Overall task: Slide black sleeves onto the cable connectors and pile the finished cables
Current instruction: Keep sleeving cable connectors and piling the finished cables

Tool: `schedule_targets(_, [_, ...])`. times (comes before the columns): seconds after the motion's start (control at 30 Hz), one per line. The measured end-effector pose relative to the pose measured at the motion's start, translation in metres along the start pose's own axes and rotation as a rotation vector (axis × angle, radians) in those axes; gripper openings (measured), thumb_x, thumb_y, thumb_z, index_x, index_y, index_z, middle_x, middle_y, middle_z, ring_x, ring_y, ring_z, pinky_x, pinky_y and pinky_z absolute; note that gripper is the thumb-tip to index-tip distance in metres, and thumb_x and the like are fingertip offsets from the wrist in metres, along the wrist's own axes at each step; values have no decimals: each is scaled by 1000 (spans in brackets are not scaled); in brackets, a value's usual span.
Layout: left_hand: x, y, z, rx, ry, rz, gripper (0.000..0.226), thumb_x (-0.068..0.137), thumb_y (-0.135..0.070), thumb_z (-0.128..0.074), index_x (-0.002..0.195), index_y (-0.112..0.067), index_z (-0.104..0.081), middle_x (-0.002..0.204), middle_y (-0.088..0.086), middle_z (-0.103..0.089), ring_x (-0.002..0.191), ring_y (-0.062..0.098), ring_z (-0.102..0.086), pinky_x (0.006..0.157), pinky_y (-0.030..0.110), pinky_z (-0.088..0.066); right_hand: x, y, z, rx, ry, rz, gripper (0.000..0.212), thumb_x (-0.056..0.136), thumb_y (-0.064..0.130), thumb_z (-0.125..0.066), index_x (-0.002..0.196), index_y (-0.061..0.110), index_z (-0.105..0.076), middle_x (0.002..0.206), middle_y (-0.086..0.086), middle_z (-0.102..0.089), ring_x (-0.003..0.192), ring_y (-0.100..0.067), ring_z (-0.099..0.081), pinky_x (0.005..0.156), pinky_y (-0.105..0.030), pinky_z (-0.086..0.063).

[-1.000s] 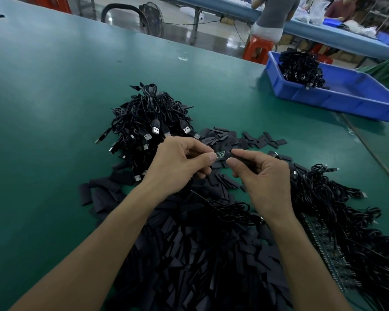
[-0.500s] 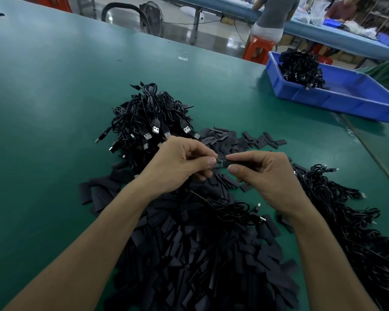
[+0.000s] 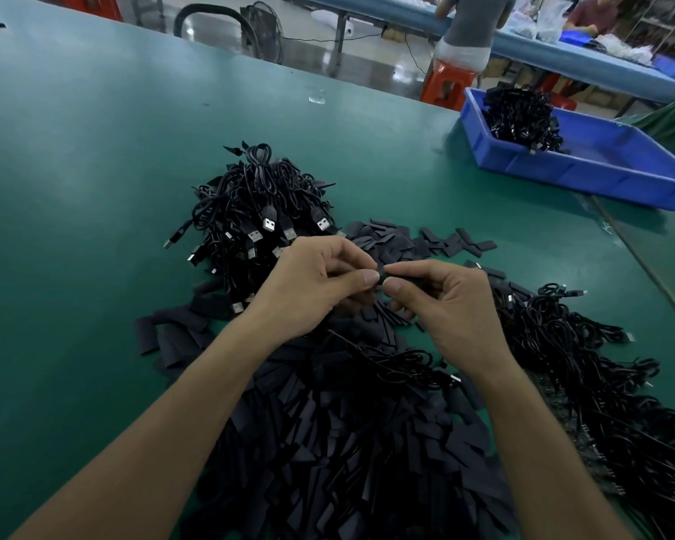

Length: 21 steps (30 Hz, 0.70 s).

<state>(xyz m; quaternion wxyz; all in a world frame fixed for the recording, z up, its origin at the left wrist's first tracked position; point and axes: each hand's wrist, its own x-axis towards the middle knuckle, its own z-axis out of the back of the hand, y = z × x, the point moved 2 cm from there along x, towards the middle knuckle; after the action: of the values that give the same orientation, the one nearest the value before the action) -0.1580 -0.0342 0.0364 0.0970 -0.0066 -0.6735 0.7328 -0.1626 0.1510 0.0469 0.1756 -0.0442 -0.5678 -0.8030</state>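
Hands, left [image 3: 312, 282] and right [image 3: 453, 302], pinch one black sleeve [image 3: 404, 279].

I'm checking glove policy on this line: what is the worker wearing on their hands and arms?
Nothing that shows. The left hand and right hand are bare, with no gloves or rings. The left forearm and right forearm are uncovered, with no sleeves, watch or wrist strap in view. The thumbnails look short and unpainted.

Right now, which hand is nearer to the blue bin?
Right. The right hand pinches the black sleeve in front and left of the blue bin; the left hand, pinching the sleeve's other end, is further left.
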Motion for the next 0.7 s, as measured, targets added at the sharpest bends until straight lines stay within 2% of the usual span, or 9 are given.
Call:
schedule_targets(0.1, [-2, -3, 2, 114, 5, -24, 12, 89, -10, -74, 96, -19, -69, 80, -3, -77, 74, 15, -75, 68, 25, -61, 0, -2, 2, -17, -42, 4, 16, 85, 19, -78, 94, 32, -76, 73, 1, -75, 64, -19, -70, 61, -24, -56])
schedule_targets(0.17, [-4, -4, 4, 183, -9, -31, 12, 88, -12, -75, 96, -18, -69, 77, -3, -76, 69, 14, -75, 65, 24, -60, 0, -2, 3, -18, -50, 9, 16, 85, 18, -78, 94, 31, -76, 74, 3, -75, 63, -17, -70, 61, -23, -55])
schedule_targets(0.37, [-7, -12, 2, 373, -99, -59, 6, 87, -25, -78, 87, -20, -74, 65, -6, -72, 60, 2, -69, 59, 13, -54, -2, 0, 5, -29, -68, 56, 17, 86, 16, -77, 93, 31, -76, 74, 5, -75, 62, -15, -69, 60, -23, -55])
schedule_targets(0.47, [-9, -16, 1, 443, -118, -85, 5, 89, -24, -75, 85, -21, -76, 60, -9, -68, 57, -3, -65, 55, 7, -47, -2, 1, 5, -30, -66, 60, 15, 85, 20, -77, 93, 32, -76, 74, 7, -75, 63, -15, -69, 59, -22, -54])
schedule_targets(0.6, [-8, -14, 0, 448, -105, -91, 6, 91, -19, -73, 86, -19, -75, 62, -7, -70, 58, 1, -67, 60, 15, -55, -1, 3, 7, -4, -22, 70, 18, 79, 32, -77, 96, 35, -76, 80, 9, -76, 66, -10, -70, 63, -17, -53])
schedule_targets(0.7, [-6, -11, 1, 376, -74, -60, 8, 91, -15, -73, 84, -18, -74, 66, -4, -72, 60, 6, -70, 61, 22, -59, 2, 2, 8, -1, 14, 74, 21, 77, 33, -78, 98, 37, -76, 85, 10, -77, 72, -8, -71, 68, -17, -53])
